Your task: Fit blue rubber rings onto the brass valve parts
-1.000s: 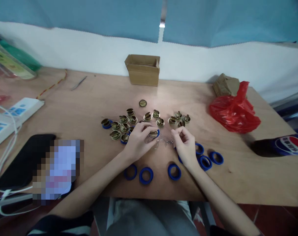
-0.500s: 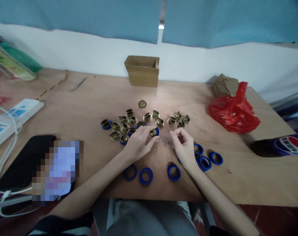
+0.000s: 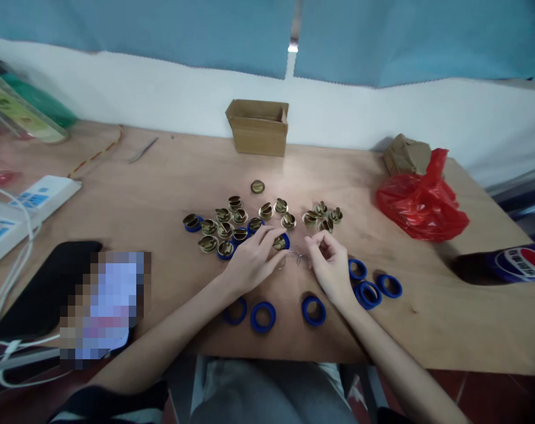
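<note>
My left hand (image 3: 255,258) is closed with thumb and fingers around a brass fitting in a blue ring (image 3: 280,242), just above the table. Facing it, my right hand (image 3: 330,264) has thumb and forefinger pinched together; whatever lies between the tips is too small to make out. Thin wire rings (image 3: 299,258) lie between the two hands, close to the right fingers. Loose brass fittings (image 3: 288,221) with raised flaps stand beyond my hands, several of them seated in blue rings. Empty blue rings (image 3: 263,317) lie nearer me and beside my right wrist.
An open cardboard box (image 3: 259,138) stands at the back. To the right are a red plastic bag (image 3: 422,206), a brown paper package (image 3: 406,154) and a cola bottle (image 3: 501,264). Leftward lie tweezers (image 3: 142,151), a power strip (image 3: 46,197) and a black phone (image 3: 49,288).
The brass fitting and blue ring in my left hand have come slightly lower and turned, so more of the blue rim shows. My right hand keeps its pinch in nearly the same place.
</note>
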{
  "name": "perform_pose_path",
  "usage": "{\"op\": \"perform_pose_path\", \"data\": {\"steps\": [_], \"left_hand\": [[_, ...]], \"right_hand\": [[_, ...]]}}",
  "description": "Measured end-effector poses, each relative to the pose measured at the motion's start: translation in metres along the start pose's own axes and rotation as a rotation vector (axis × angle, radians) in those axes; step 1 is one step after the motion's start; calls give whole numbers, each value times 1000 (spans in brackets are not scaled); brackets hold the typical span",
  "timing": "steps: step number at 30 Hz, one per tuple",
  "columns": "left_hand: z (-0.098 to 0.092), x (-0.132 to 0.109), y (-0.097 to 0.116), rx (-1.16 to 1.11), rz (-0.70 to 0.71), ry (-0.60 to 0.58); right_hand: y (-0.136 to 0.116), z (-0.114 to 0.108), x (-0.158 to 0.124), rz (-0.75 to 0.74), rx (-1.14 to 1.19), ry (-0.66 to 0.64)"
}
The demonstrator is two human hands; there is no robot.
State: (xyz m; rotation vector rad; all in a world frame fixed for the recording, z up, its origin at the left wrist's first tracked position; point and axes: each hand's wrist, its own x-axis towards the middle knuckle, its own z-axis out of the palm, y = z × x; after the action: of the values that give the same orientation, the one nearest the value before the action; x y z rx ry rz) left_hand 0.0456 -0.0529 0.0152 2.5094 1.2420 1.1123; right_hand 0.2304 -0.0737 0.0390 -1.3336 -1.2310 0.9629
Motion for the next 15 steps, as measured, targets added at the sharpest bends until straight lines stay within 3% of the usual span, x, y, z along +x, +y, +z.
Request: {"op": "perform_pose_path", "data": {"steps": [9,15], "left_hand": [[0,0,-2,-3,41,4],[0,1,-1,-138,-14,19]], "right_hand": [[4,1,0,-6,-20,0],[5,1,-1,-34,-44,4]]}}
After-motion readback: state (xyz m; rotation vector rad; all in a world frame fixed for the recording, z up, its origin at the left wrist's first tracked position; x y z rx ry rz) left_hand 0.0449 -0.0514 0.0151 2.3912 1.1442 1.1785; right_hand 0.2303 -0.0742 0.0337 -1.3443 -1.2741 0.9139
